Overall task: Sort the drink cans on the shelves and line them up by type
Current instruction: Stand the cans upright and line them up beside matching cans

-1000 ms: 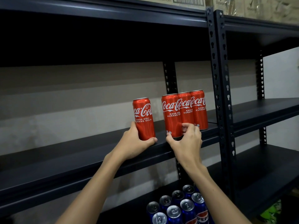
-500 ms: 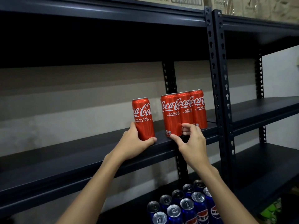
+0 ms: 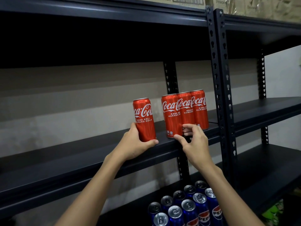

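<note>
We see four red Coca-Cola cans standing upright on the middle shelf of a dark metal rack. Our left hand grips the lone can near its base, thumb curled across the front at the bottom and fingers reaching round the left side; this can stands apart, to the left of the others. To its right, a row of three cans stands touching one another, running back and rightward toward the rack's upright post. Our right hand is at the foot of that row: the thumb touches the bottom of the nearest can, and the fingers curl in against the base of the middle one; how firmly they hold we cannot tell. The two hands are near each other, with a gap of bare shelf between the lone can and the row. On the shelf below, near and right, blue Pepsi cans stand clustered, tops showing. Cardboard boxes sit on the top shelf.
</note>
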